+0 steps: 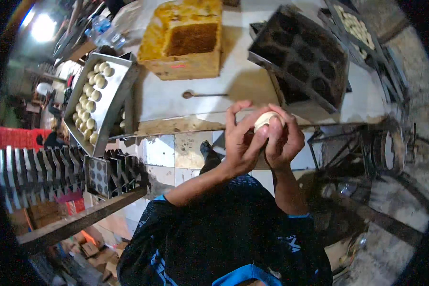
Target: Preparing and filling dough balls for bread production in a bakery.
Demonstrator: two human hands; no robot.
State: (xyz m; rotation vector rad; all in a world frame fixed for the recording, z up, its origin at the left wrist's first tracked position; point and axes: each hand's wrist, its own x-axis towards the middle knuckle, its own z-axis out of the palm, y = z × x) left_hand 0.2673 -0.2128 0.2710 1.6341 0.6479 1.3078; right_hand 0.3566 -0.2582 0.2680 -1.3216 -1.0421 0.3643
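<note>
A pale ball of dough (268,121) is cupped between my two hands, just in front of the table's near edge. My left hand (243,138) grips it from the left, thumb pressed against its near side. From the right, my right hand (285,136) wraps round it, its thumb beside the other one. Past my hands, a small spoon (206,95) lies on the white tabletop. Beyond the spoon stands a yellow-orange box (181,69) with brown crumbly filling (192,39) inside.
At the left, a metal tray (113,78) holds several dough balls (90,97). A dark tray with round hollows (298,52) rests tilted at the right, and another tray of pale pieces (355,28) lies beyond it. Metal pans (43,171) stand in rows at lower left.
</note>
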